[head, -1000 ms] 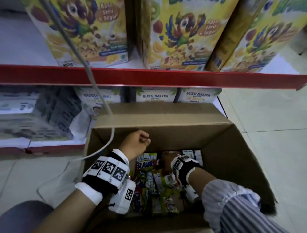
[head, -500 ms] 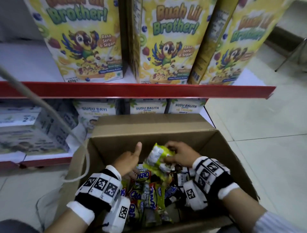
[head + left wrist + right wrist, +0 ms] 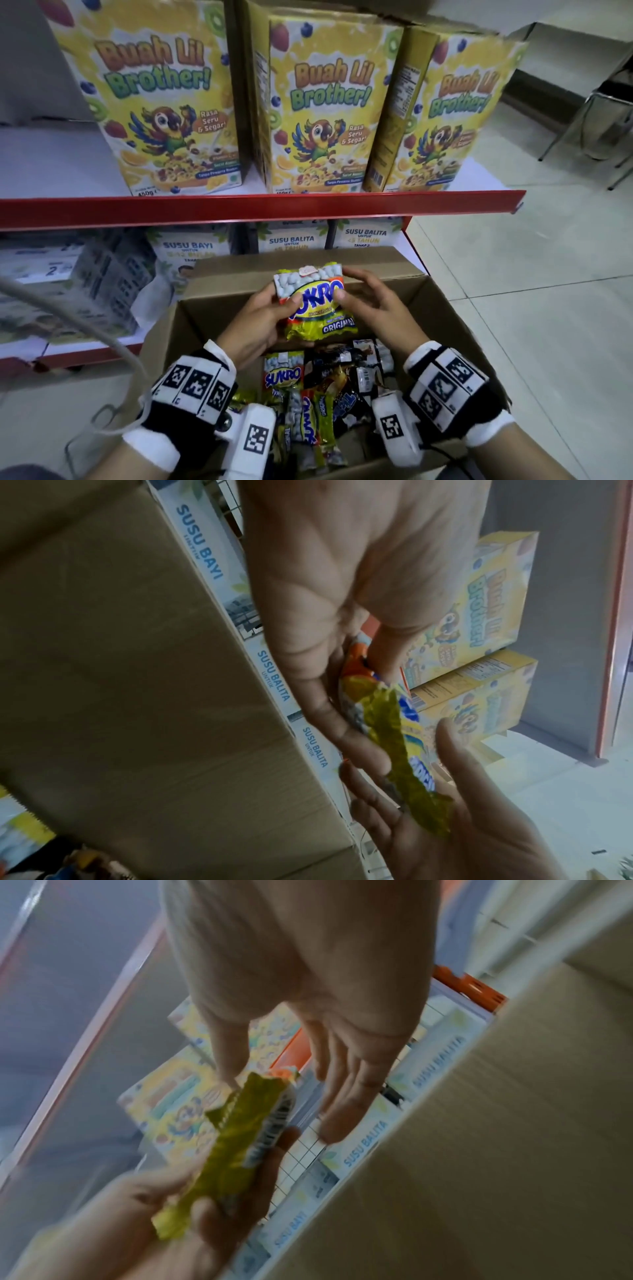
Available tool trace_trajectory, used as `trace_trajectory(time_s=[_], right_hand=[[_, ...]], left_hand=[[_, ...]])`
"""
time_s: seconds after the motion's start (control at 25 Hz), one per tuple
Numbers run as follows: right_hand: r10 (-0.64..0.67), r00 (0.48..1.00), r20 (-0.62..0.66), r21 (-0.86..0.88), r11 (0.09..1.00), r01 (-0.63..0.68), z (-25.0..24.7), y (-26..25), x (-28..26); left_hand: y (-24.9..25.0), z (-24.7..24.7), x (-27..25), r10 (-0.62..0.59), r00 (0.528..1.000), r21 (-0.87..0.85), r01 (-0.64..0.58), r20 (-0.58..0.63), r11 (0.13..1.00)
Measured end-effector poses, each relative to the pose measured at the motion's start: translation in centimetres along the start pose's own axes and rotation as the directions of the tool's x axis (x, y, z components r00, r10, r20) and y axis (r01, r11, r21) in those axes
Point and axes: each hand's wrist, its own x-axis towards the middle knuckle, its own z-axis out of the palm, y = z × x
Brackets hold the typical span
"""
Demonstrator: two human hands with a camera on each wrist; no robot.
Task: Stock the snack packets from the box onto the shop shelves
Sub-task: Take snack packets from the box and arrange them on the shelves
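A yellow Sukro snack packet (image 3: 315,305) is held upright above the open cardboard box (image 3: 448,308). My left hand (image 3: 274,308) grips its left side, thumb on the front and fingers behind. My right hand (image 3: 356,291) is at its upper right corner, thumb resting on the front, fingers straight behind the edge. In the left wrist view the packet (image 3: 387,723) sits between my left hand's (image 3: 352,677) thumb and fingers. The right wrist view shows my right hand's (image 3: 274,1077) fingers extended beside the packet (image 3: 240,1145). Several more packets (image 3: 308,394) lie in the box.
The red-edged shelf (image 3: 239,209) just beyond the box carries tall yellow cereal boxes (image 3: 171,113), with bare white shelf to their left. Milk cartons (image 3: 294,240) fill the shelf below. A grey cable (image 3: 85,325) hangs at left. Metal chair legs (image 3: 599,120) stand at far right.
My right hand reached into the box, lifted out the yellow packet and brought it up. My left hand has taken hold of it, and the packet now faces me upright.
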Motion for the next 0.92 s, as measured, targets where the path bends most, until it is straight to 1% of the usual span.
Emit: trace_trajectory(time_s=[0.04,0.08,0.2,0.24,0.28,0.32,0.36,0.4,0.44,0.48,0.52,0.56,0.64,0.76,0.8,0.84,0.92], right_hand=[[0.042,0.999,0.018,0.039,0.998,-0.043,0.2,0.2,0.2],[0.056,0.998,0.037,0.064,0.996,-0.058,0.4,0.4,0.3],[0.046,0.995,0.083,0.089,0.995,-0.054,0.6,1.1,1.0],[0.063,0.993,0.103,0.070,0.995,-0.070,0.5,1.6,1.3],[0.100,0.988,0.121,0.048,0.993,-0.106,0.3,2.3,1.7],[0.155,0.978,0.142,-0.013,0.988,-0.155,0.0,3.3,2.3],[0.221,0.962,0.161,-0.154,0.968,-0.197,-0.4,4.5,3.1],[0.297,0.942,0.157,-0.385,0.897,-0.219,-0.8,5.8,3.8],[0.368,0.920,0.138,-0.628,0.750,-0.206,-1.3,7.3,4.7],[0.432,0.895,0.109,-0.805,0.567,-0.175,-1.6,8.7,5.2],[0.492,0.867,0.079,-0.896,0.417,-0.155,-1.5,10.1,5.6],[0.536,0.842,0.067,-0.932,0.335,-0.139,-1.3,11.6,5.7],[0.574,0.815,0.075,-0.961,0.259,-0.094,-0.2,14.9,5.7],[0.596,0.799,0.080,-0.995,0.090,0.033,1.4,17.8,5.4],[0.589,0.804,0.085,-0.996,0.067,0.056,1.6,18.0,5.5],[0.570,0.816,0.097,-0.995,0.070,0.069,1.7,18.1,5.7],[0.524,0.846,0.098,-0.992,0.115,0.044,1.3,18.4,6.3]], left_hand=[[-0.1,-0.1,-0.2,0.008,1.000,0.015,-0.008,0.020,1.000],[-0.2,-0.2,-0.3,0.015,1.000,0.048,-0.016,0.028,0.999],[-1.1,-1.0,-0.2,0.055,0.998,0.184,-0.048,-0.032,0.982],[-1.4,-1.4,-0.1,0.082,0.994,0.229,-0.065,-0.066,0.971],[-1.8,-1.9,0.0,0.104,0.989,0.270,-0.073,-0.102,0.960],[-2.2,-2.5,0.0,0.113,0.984,0.296,-0.069,-0.136,0.953],[-2.6,-3.1,0.0,0.110,0.980,0.298,-0.056,-0.167,0.953],[-2.9,-3.8,-0.1,0.100,0.976,0.289,-0.040,-0.195,0.956],[-3.2,-4.3,-0.2,0.091,0.971,0.277,-0.028,-0.220,0.960],[-3.3,-4.7,-0.3,0.087,0.966,0.263,-0.021,-0.243,0.965],[-3.5,-5.1,-0.4,0.084,0.961,0.247,-0.017,-0.263,0.969],[-3.5,-5.4,-0.4,0.084,0.957,0.234,-0.018,-0.279,0.972],[-3.5,-5.6,-0.3,0.091,0.953,0.228,-0.024,-0.289,0.973],[-3.4,-5.8,0.1,0.099,0.952,0.234,-0.030,-0.289,0.972],[-3.3,-5.9,0.1,0.097,0.951,0.230,-0.029,-0.293,0.973],[-3.2,-6.0,0.2,0.097,0.950,0.222,-0.030,-0.297,0.975],[-3.0,-6.2,0.4,0.099,0.950,0.191,-0.043,-0.296,0.981]])
